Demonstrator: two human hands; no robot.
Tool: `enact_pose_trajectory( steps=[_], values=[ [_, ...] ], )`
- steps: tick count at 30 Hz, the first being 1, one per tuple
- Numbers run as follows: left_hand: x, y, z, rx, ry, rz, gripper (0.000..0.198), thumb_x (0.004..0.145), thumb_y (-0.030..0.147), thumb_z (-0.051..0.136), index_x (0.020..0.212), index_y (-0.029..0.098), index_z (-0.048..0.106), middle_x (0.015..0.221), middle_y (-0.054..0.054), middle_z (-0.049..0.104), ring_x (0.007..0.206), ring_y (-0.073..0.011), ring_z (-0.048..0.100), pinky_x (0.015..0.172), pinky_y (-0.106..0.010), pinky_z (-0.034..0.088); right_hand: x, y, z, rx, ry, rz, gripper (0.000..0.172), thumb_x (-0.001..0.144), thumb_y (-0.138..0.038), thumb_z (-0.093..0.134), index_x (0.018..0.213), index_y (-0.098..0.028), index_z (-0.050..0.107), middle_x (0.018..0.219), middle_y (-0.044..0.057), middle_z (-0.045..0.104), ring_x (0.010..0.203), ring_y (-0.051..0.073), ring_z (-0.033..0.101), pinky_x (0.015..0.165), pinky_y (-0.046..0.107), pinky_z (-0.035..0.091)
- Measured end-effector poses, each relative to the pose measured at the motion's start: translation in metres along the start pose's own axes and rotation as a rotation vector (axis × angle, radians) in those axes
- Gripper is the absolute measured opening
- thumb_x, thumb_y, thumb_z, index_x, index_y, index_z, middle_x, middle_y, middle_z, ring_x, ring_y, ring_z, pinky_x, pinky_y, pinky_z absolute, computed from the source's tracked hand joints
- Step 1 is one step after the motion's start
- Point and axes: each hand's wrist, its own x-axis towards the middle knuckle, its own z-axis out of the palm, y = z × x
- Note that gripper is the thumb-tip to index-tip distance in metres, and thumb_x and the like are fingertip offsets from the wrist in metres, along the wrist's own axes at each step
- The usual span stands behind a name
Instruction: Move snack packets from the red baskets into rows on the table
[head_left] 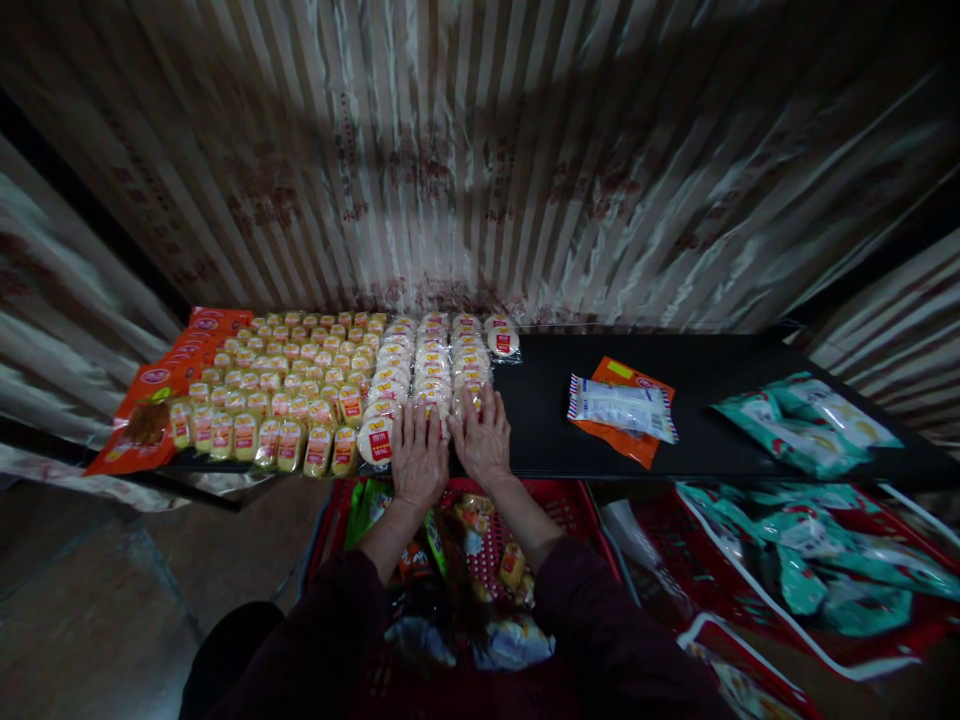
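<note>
Both my hands lie palm down, side by side, at the front edge of a black shelf (547,440). My left hand (418,452) rests with fingers stretched flat on round white wrapped cakes (405,375) laid in rows. My right hand (484,435) lies flat on the rightmost rows of those cakes, fingers spread. Left of the cakes are several rows of small yellow wrapped snacks (285,390). Orange packets (176,370) lie at the shelf's far left end.
A white packet on an orange packet (621,408) lies right of my hands. Green bags (806,420) sit at the shelf's right end. A red basket (480,560) with mixed snack packs stands below my arms; another red basket (825,580) holds green bags. Striped curtain behind.
</note>
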Motion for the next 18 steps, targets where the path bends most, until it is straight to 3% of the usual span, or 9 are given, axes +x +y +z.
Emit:
enact_pose_trajectory(
  steps=[7, 12, 18],
  values=[
    [0.002, 0.001, 0.004, -0.009, -0.004, 0.005, 0.054, 0.091, 0.026, 0.04, 0.142, 0.009, 0.034, 0.152, -0.016, 0.026, 0.144, -0.0278, 0.009, 0.115, -0.053, 0.021, 0.001, -0.002, 0.001, 0.001, -0.03, 0.019, 0.055, 0.094, -0.045, 0.032, 0.144, -0.022, 0.034, 0.153, 0.014, 0.026, 0.138, 0.033, 0.02, 0.103, 0.05, 0.033],
    [-0.005, -0.003, -0.009, 0.015, 0.003, 0.036, 0.054, 0.092, 0.028, 0.04, 0.143, 0.014, 0.032, 0.153, -0.013, 0.026, 0.144, -0.026, 0.009, 0.116, -0.052, 0.018, 0.0, 0.002, 0.004, 0.033, -0.007, 0.047, 0.059, 0.092, -0.051, 0.033, 0.144, -0.024, 0.033, 0.154, 0.012, 0.022, 0.139, 0.034, 0.018, 0.103, 0.052, 0.032],
    [-0.016, -0.022, -0.02, 0.055, 0.034, -0.138, 0.056, 0.091, 0.031, 0.041, 0.144, 0.013, 0.032, 0.154, -0.015, 0.021, 0.144, -0.0297, 0.004, 0.115, -0.056, 0.018, 0.001, 0.001, 0.003, 0.044, -0.021, 0.045, 0.062, 0.091, -0.056, 0.033, 0.144, -0.024, 0.032, 0.154, 0.014, 0.02, 0.139, 0.035, 0.019, 0.103, 0.053, 0.032]
  ],
)
